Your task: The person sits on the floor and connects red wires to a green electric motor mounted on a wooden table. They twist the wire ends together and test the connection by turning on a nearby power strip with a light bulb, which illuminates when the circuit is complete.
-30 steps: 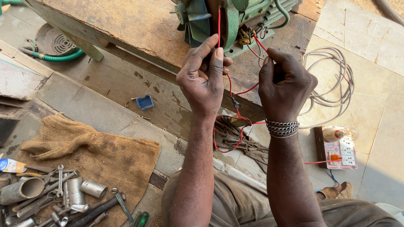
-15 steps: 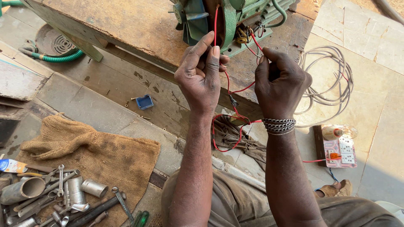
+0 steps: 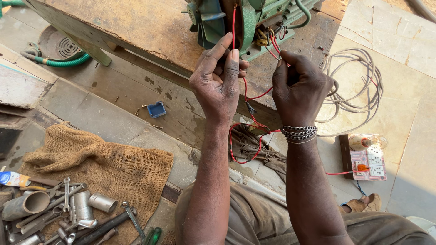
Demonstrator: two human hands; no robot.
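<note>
Left hand point(image 3: 218, 81) is pinching a red wire point(image 3: 234, 27) between thumb and fingers, just below the green motor point(image 3: 236, 20). Right hand point(image 3: 299, 86), fingers curled together, is gripping more red leads point(image 3: 274, 45) beside it on the wooden bench point(image 3: 136, 27).

Red wires point(image 3: 245, 90), green motor point(image 3: 247, 20), blue box point(image 3: 156, 109).
</note>
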